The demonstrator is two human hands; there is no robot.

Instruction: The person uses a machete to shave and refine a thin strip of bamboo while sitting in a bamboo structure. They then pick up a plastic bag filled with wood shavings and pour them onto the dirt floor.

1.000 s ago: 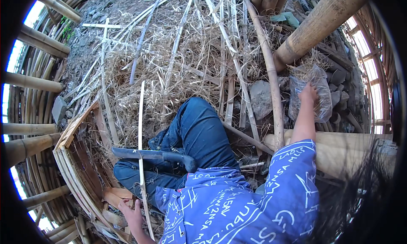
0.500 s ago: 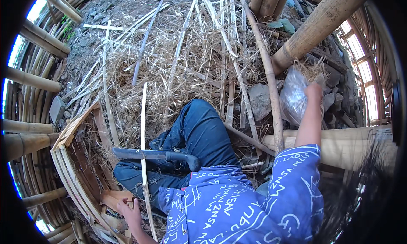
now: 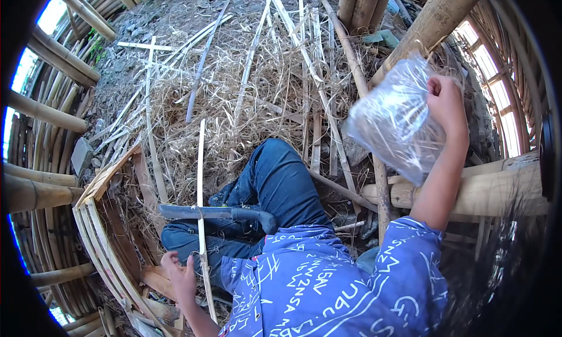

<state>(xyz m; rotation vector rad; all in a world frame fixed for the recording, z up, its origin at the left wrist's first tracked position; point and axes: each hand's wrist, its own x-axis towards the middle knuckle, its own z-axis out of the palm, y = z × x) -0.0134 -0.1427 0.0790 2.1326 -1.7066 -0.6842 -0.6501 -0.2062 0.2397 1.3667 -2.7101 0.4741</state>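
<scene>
Left hand (image 3: 182, 281) in narrow gap: bent split-bamboo strips (image 3: 96, 237) to its left, long pale bamboo slat (image 3: 201, 179) close on right. Ahead, machete (image 3: 249, 214) lies across lap, crossing slat. Free air between hands, above raised knee (image 3: 281, 167). Clear plastic bag (image 3: 395, 117) fills space left of right hand (image 3: 446, 103); thick slanting bamboo post (image 3: 442, 24) beyond. Clearance between bag and post hard to judge.

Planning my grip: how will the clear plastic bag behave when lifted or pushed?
The clear plastic bag is probably floppy, since its thin film is creased. It looks light for its size, as the right hand alone grips it at one side. Its glossy surface may be a little slippery.
</scene>
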